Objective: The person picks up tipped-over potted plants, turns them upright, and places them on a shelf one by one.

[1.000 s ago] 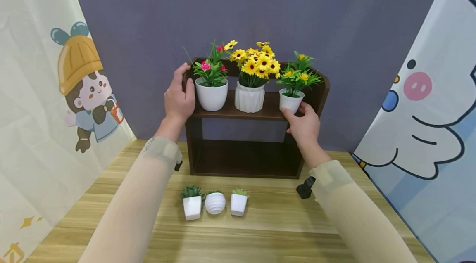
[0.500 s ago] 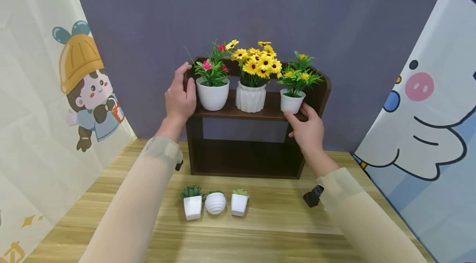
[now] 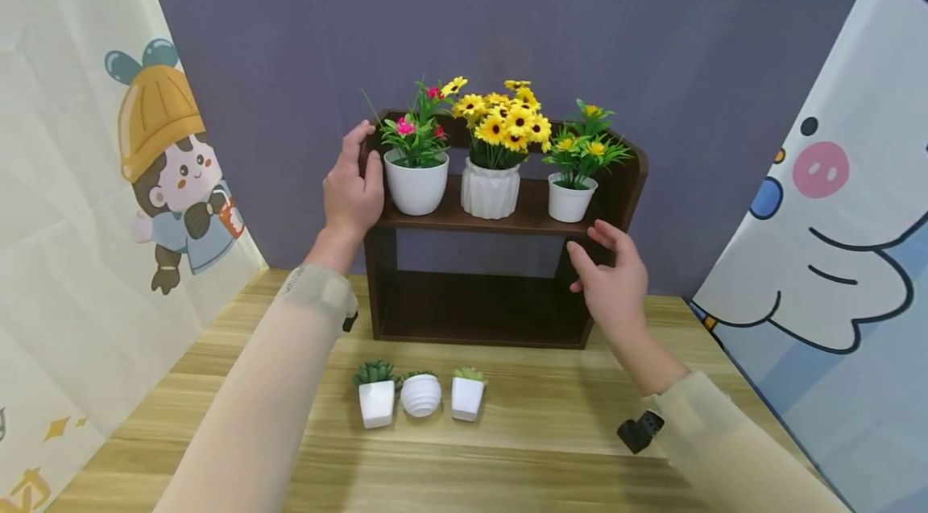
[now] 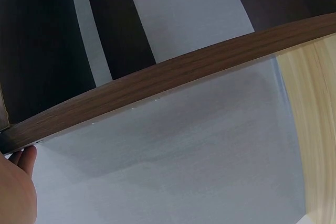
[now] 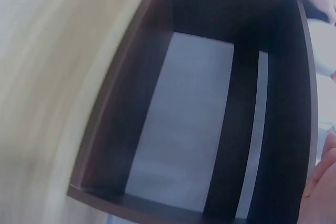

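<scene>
Right hand (image 3: 615,279): unloaded, fingers parted, nothing in the grasp. It is positioned right of centre in the frame, just below the white pot with yellow-centred greenery (image 3: 571,201), clear of the pot. The gap between thumb and fingers probably serves to keep the pot undisturbed.

Left hand (image 3: 351,187): grasping the edge of the left side panel of the brown shelf (image 3: 464,316), left of centre. This grip presumably steadies the unit. Whether the thumb touches the adjacent round white pot with pink flowers (image 3: 416,183) cannot be told.

The shelf stands in the middle of the frame. On its upper board, the pleated white pot with yellow daisies (image 3: 490,189) occupies the centre, one pot on either side; the spacing appears chosen to keep the blooms from crowding.

Lower centre, in front of the shelf on the wood-grain table (image 3: 522,465): a square succulent pot (image 3: 376,404), a ribbed round pot (image 3: 420,396) and a second square pot (image 3: 467,399).

Count: hands, 2; shelf, 1; upper-board pots, 3; table pots, 3.
</scene>
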`<state>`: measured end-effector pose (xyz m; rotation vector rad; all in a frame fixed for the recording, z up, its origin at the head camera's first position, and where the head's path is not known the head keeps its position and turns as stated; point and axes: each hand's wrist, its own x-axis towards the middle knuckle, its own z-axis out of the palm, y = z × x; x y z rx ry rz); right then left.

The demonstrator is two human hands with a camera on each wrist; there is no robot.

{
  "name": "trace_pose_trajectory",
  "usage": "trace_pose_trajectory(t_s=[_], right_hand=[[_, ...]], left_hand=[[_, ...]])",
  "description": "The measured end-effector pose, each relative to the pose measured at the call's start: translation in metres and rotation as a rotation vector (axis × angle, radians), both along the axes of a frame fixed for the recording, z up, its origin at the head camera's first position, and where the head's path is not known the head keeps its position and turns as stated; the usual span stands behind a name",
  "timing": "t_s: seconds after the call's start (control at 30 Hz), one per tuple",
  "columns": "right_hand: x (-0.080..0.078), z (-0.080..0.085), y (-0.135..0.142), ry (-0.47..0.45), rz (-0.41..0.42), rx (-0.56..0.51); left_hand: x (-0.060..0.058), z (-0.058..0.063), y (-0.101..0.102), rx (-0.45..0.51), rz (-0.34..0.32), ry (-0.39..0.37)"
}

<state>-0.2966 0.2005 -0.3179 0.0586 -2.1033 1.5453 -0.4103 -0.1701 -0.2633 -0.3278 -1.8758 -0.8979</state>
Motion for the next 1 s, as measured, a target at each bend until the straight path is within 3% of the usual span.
trace_pose_trajectory(t_s=[0.23,0.53,1.0], right_hand=[[0.018,-0.019,-0.001,-0.107,0.118,0.024],[0.027,-0.055,0.002,-0.235,0.268,0.075],[0.028,-0.089,-0.006,-0.295,0.342,0.071]], left_hand=[[-0.001,0.001,0.0,0.002,-0.008,-0.001],[-0.003,-0.001,-0.002,0.001,-0.014,-0.001],[-0.003,0.0,-0.003,-0.02,-0.029,0.02]])
